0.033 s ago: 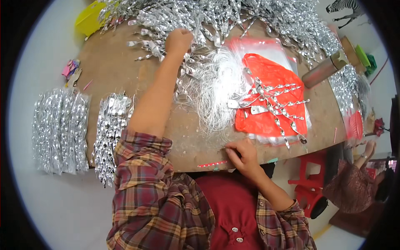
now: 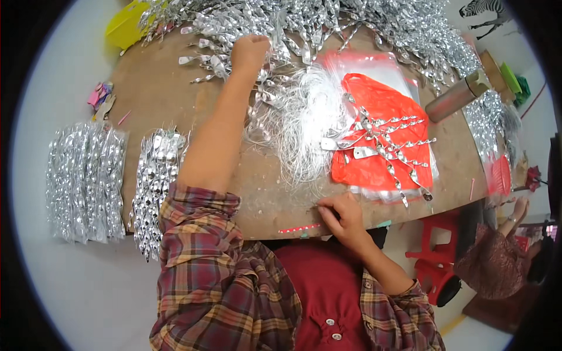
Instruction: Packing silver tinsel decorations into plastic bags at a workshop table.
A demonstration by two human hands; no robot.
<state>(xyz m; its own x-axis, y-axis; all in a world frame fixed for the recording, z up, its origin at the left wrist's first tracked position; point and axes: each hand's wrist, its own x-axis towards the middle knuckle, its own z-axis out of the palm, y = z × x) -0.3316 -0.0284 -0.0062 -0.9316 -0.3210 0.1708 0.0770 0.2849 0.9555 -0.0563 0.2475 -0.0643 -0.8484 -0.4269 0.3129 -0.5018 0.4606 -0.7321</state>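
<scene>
My left hand (image 2: 250, 54) reaches to the near edge of a large heap of twisted silver foil strips (image 2: 228, 26). Its fingers are curled in, and whatever they pinch is hidden behind the hand. At the table's front edge, my right hand (image 2: 345, 217) is closed with thumb and forefinger drawn together; I cannot make out anything in it. Between the hands lies a tangled bundle of thin white cord (image 2: 307, 128). Right of the cord, several loose silver spirals (image 2: 374, 134) rest on a red plastic bag (image 2: 380, 99).
Packed silver spirals (image 2: 85, 181) and a loose bunch of them (image 2: 157, 169) hang over the table's left edge. A metal flask (image 2: 451, 102) stands at the right. A red dotted strip (image 2: 298, 228) lies along the front edge. Beyond are red stools (image 2: 436, 245) and another person (image 2: 497, 263).
</scene>
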